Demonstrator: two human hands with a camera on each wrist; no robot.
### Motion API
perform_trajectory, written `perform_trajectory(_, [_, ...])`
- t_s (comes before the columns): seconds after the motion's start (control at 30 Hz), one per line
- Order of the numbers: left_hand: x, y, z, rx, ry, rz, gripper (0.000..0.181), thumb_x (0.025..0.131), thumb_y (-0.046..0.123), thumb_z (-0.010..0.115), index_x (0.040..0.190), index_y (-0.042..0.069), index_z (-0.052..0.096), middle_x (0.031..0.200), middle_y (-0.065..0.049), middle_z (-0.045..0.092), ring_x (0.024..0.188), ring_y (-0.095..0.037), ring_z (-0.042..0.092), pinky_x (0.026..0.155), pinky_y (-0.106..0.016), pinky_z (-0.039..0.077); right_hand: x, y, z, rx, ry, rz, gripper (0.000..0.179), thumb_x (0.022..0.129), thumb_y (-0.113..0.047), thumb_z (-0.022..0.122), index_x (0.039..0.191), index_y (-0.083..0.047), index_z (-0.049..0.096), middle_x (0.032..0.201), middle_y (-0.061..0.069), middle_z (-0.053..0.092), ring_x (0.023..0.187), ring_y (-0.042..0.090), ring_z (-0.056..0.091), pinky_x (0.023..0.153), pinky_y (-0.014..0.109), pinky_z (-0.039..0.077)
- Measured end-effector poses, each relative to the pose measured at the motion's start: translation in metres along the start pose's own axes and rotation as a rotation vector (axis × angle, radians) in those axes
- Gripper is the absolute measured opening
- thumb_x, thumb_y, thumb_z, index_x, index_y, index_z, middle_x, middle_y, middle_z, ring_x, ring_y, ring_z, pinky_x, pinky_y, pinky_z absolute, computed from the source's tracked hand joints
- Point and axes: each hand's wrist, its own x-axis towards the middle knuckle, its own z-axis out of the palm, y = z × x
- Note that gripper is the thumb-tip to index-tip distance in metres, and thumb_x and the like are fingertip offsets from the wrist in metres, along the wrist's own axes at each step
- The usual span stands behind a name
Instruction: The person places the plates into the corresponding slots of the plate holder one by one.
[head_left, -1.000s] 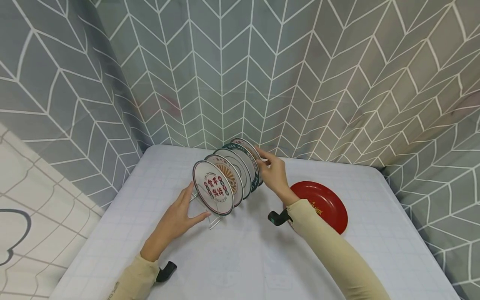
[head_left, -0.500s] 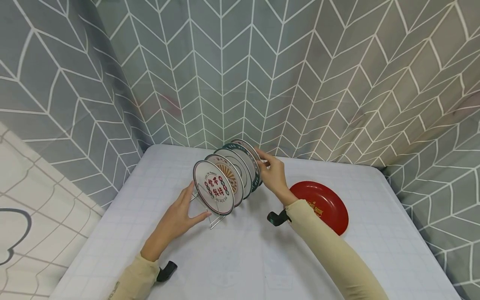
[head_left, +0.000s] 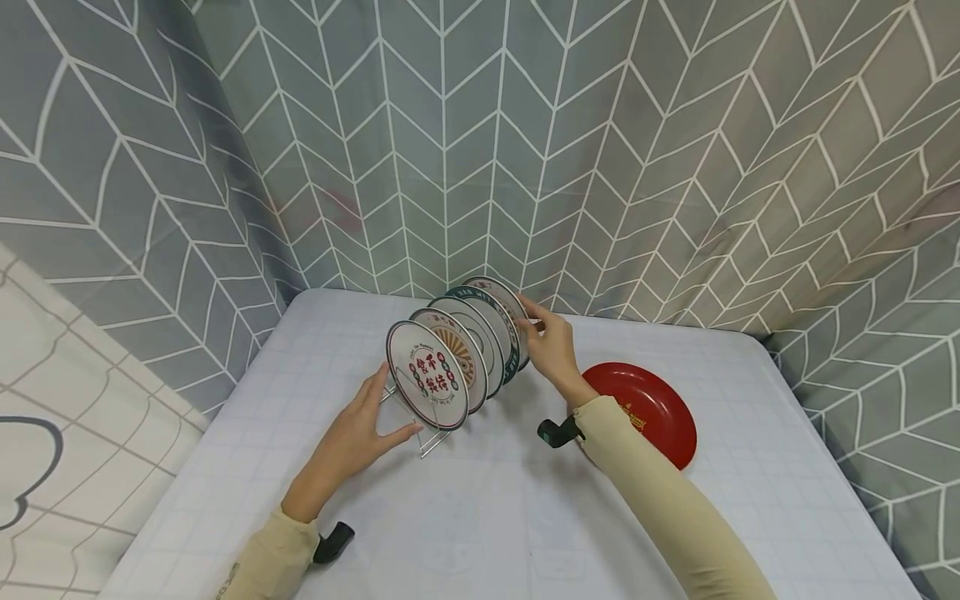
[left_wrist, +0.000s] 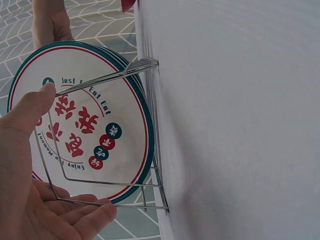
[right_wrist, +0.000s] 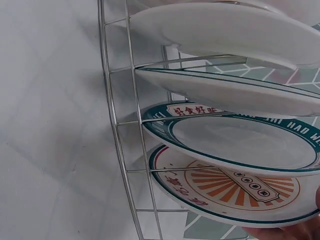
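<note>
A wire plate rack [head_left: 435, 443] stands on the table with several round plates upright in it, tilted in a row. Nearest me is a white plate [head_left: 426, 375] with red lettering. My left hand [head_left: 352, 442] holds the rack's near end, thumb on one wire and fingers around another in the left wrist view. At the far end my right hand [head_left: 551, 346] pinches the edge of the last plate [head_left: 510, 302], which has an orange ray pattern in the right wrist view. Beside it is a green-rimmed plate [right_wrist: 240, 140]. Most of the right fingers are hidden.
A red plate [head_left: 648, 400] with gold lettering lies right of the rack, partly under my right forearm. The white-covered table [head_left: 480, 525] meets grey patterned curtains [head_left: 487, 167] at its back and sides.
My right hand has shifted slightly right, and the far plate's top edge has come away from the green-rimmed plate. My left hand and the rack have not moved.
</note>
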Motion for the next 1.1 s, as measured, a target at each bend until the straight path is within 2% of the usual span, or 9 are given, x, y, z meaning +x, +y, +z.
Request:
perform_trajectory(0.5, [0.0,0.0,0.0,0.003,-0.005,-0.001,0.109,0.081,0.057,0.072,0.157,0.004,0.013,0.152,-0.025,0.035,0.134,-0.044,0.045,0.104,-0.058,0.044,0.004,0.003,-0.002,-0.009,-0.022,0.023,0.041,0.096,-0.004,0.06,0.135,-0.015,0.061,0.117,0.019,0.068,0.09,0.031,0.066,0.064,0.029,0.051])
perform_trajectory(0.67, [-0.001,0.0,0.001,0.009,-0.003,-0.004,0.109,0.081,0.056,0.073,0.156,0.004,0.013,0.152,-0.025,0.035,0.134,-0.044,0.045,0.104,-0.058,0.044,0.003,0.002,-0.001,0.011,-0.038,0.028,0.041,0.097,-0.008,0.06,0.137,-0.015,0.059,0.118,0.019,0.068,0.097,0.033,0.066,0.075,0.041,0.057])
perform_trajectory(0.87, [-0.001,0.0,0.001,0.004,0.001,-0.01,0.109,0.08,0.056,0.074,0.156,0.003,0.016,0.152,-0.025,0.035,0.134,-0.044,0.045,0.105,-0.058,0.043,0.001,0.004,0.0,0.026,-0.044,0.01,0.044,0.096,-0.02,0.064,0.139,-0.016,0.056,0.119,0.017,0.068,0.111,0.031,0.063,0.098,0.048,0.051])
perform_trajectory(1.1, [-0.001,-0.002,0.001,0.008,-0.005,-0.003,0.111,0.08,0.059,0.072,0.156,0.003,0.014,0.154,-0.026,0.033,0.136,-0.044,0.042,0.105,-0.059,0.042,0.001,-0.004,-0.012,0.047,-0.033,-0.034,0.047,0.096,-0.02,0.064,0.141,-0.01,0.053,0.126,0.017,0.065,0.12,0.031,0.06,0.1,0.048,0.051])
